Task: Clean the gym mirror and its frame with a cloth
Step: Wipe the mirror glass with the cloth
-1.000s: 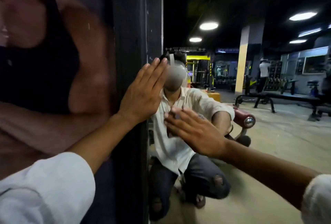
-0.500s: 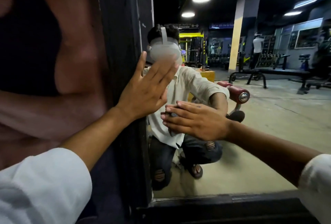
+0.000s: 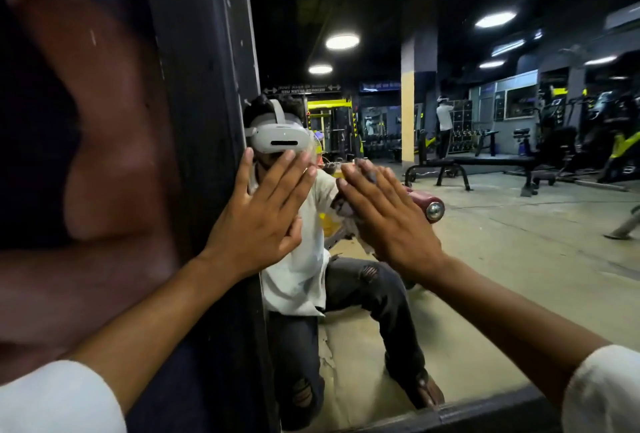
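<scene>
While both hands lie flat on the mirror (image 3: 502, 259), the head camera looks straight at the glass. The left hand (image 3: 263, 214) is open, with straight fingers close together. Its palm rests on the glass at the mirror's left edge, and its thumb points up along the dark frame (image 3: 204, 121). The right hand (image 3: 388, 218) is just beside it, the two not touching. It is open as well, and its straight fingers press the cloth (image 3: 346, 212) against the glass. The cloth is mostly hidden under this palm; crumpled grey-white folds show at the hand's left side and a small part between the fingertips. Left of the left hand, beyond the frame, is a blurred wall picture (image 3: 86, 155) in brown and black tones. Below both forearms, the lower bar of the frame runs along the bottom edge. White sleeves (image 3: 52, 398) cover both arms in the near corners. Behind the hands, the glass reflects a kneeling person with a white headset (image 3: 277, 140), a white shirt and torn dark jeans. Right of the right hand it reflects a black bench (image 3: 485, 164), a yellow pillar (image 3: 408, 117) and round ceiling lights (image 3: 342, 42).
</scene>
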`<move>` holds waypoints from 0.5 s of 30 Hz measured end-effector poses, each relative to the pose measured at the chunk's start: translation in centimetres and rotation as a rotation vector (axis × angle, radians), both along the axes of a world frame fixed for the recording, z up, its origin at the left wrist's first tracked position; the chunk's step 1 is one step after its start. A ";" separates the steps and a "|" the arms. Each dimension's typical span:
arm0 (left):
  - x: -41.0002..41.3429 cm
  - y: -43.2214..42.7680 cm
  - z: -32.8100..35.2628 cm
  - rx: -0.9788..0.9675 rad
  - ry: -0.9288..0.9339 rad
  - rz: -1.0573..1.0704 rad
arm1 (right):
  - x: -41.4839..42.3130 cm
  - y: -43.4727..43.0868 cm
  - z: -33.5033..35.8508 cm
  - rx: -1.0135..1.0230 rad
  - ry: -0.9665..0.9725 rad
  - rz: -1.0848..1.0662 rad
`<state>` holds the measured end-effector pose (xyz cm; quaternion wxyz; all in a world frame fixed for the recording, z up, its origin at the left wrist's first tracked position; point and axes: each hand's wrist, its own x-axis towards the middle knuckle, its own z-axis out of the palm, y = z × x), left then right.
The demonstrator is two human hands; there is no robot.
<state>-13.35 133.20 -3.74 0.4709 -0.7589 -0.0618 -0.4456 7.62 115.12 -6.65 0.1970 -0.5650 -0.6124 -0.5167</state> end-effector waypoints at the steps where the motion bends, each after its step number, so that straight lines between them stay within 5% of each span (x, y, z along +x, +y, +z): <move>1: 0.0 0.0 -0.1 0.000 -0.001 0.004 | -0.3 0.2 -0.5 0.002 0.023 0.000; 6: 0.0 0.0 0.0 0.006 0.006 0.046 | 1.2 -0.3 1.1 -0.209 -0.300 0.039; 11: 0.3 -0.3 0.1 -0.024 -0.020 0.017 | 3.9 -2.1 6.5 0.092 0.126 -0.012; 15: 4.6 -3.1 5.2 -0.135 -0.192 -0.080 | 5.4 -2.7 9.8 -0.133 -0.211 -0.022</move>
